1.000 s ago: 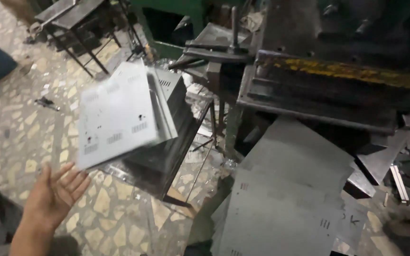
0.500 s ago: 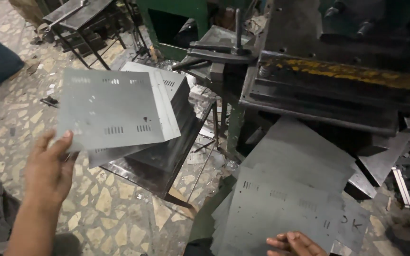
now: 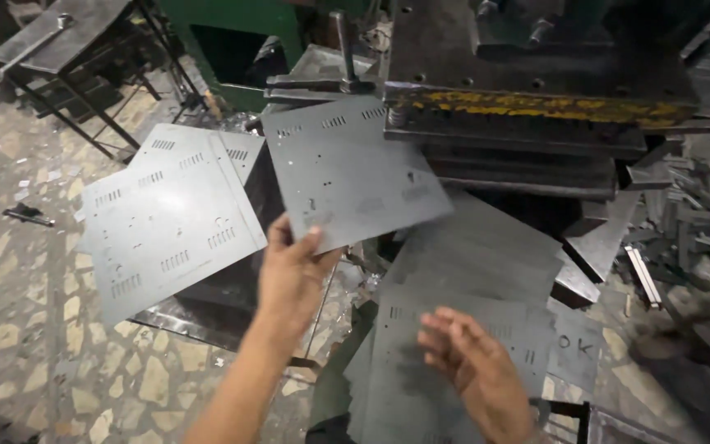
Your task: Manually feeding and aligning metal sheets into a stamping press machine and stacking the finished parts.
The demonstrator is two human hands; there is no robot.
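Since prev frame, left hand [image 3: 289,275] swung right w/ a punched sheet [image 3: 355,177], fingers pinching its near edge, far edge at the press [image 3: 536,107]. Right hand [image 3: 478,370] open, released, hovering over sheet stack [image 3: 470,271]. Earlier sheets [image 3: 166,222] lie left.

- Two hands of mine in view: my left hand [image 3: 289,275] and my right hand [image 3: 474,374].
- One punched metal sheet [image 3: 351,168] in my left grip, held by its near edge.
- At least two finished sheets [image 3: 166,222] lying stacked on the left; I cannot count deeper.
- One pile of blank sheets [image 3: 462,329] under my right hand; its number cannot be told.
- One press machine [image 3: 536,107] ahead.
- One metal stand [image 3: 59,41] at the far left.
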